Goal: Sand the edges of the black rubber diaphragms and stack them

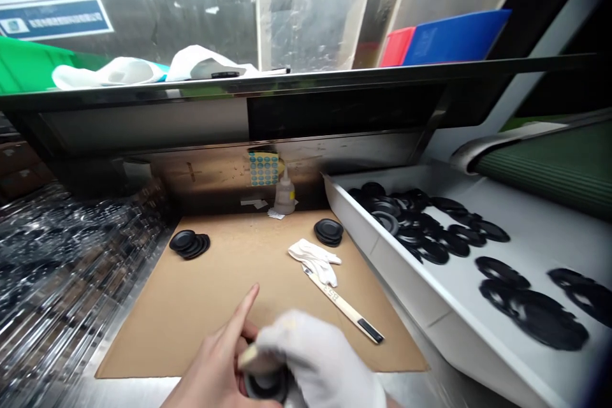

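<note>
At the bottom centre, my bare left hand point(215, 360) holds a black round rubber part point(265, 387) close to the front edge of the cardboard. Its index finger points up and away while the other fingers curl around the part. My right hand point(320, 357), in a white glove, is closed and bent over the same part, blurred by motion. A cream-coloured piece point(255, 358) shows at the gloved fingertips, against the part's rim; I cannot make out what it is. Beyond the right hand lie a white glove point(315, 260) and a cream-handled knife point(342, 306).
Small stacks of black discs sit on the cardboard point(229, 280), one left point(189, 243), one right point(328, 231). A white tray point(459, 331) of black parts stands right, beside a green conveyor belt point(549, 166). A squeeze bottle point(285, 194) stands behind; a shelf point(306, 81) crosses above.
</note>
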### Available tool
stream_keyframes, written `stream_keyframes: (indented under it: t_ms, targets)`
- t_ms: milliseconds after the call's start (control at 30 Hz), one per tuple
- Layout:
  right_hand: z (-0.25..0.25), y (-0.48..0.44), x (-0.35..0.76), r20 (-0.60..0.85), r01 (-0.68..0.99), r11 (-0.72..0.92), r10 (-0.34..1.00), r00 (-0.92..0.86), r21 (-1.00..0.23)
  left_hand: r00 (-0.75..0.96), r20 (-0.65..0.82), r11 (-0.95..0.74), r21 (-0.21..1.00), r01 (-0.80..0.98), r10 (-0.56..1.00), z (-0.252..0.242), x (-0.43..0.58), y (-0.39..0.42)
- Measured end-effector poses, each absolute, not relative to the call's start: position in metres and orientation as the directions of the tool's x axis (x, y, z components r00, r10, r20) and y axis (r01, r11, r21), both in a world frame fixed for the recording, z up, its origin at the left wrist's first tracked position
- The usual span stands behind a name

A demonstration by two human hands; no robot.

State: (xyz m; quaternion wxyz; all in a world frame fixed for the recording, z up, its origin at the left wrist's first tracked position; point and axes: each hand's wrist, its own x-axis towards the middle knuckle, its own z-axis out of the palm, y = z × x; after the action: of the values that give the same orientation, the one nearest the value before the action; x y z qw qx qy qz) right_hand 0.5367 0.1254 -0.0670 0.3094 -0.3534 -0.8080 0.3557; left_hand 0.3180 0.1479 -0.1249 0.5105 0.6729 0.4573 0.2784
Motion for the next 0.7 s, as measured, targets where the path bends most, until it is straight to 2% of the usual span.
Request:
stream_keyframes:
  t_ms: [100, 233, 333, 467, 533, 633, 700]
  targets:
    - [-0.058, 0.141, 0.524, 0.251, 0.34, 0.508, 0.777, -0.577, -0.792, 0.422, -0.14, -0.02, 0.936, 0.352, 0.895, -0.127, 0.318, 0.147]
    - [-0.05, 0.143, 0.535, 0.213, 0.432, 0.526, 0.78, -0.588, -0.733, 0.413, -0.114, -0.023, 0.949, 0.313, 0.904, -0.122, 0.319, 0.141]
    - [-0.053, 0.135, 0.541, 0.173, 0.492, 0.528, 0.783, -0.598, -0.692, 0.395, -0.116, -0.019, 0.946, 0.324, 0.911, -0.116, 0.321, 0.138]
    - [-0.068, 0.132, 0.534, 0.132, 0.518, 0.496, 0.799, -0.587, -0.697, 0.393, -0.16, 0.015, 0.938, 0.347, 0.905, -0.116, 0.32, 0.138]
    - [-0.075, 0.134, 0.537, 0.135, 0.451, 0.507, 0.76, -0.636, -0.734, 0.406, -0.137, -0.018, 0.934, 0.356, 0.904, -0.121, 0.318, 0.139]
    - [-0.079, 0.139, 0.553, 0.22, 0.278, 0.51, 0.713, -0.666, -0.814, 0.435, -0.106, -0.069, 0.928, 0.367, 0.894, -0.13, 0.315, 0.141]
    - [-0.074, 0.141, 0.563, 0.199, 0.362, 0.496, 0.764, -0.614, -0.789, 0.445, -0.108, -0.068, 0.929, 0.363, 0.889, -0.135, 0.312, 0.142]
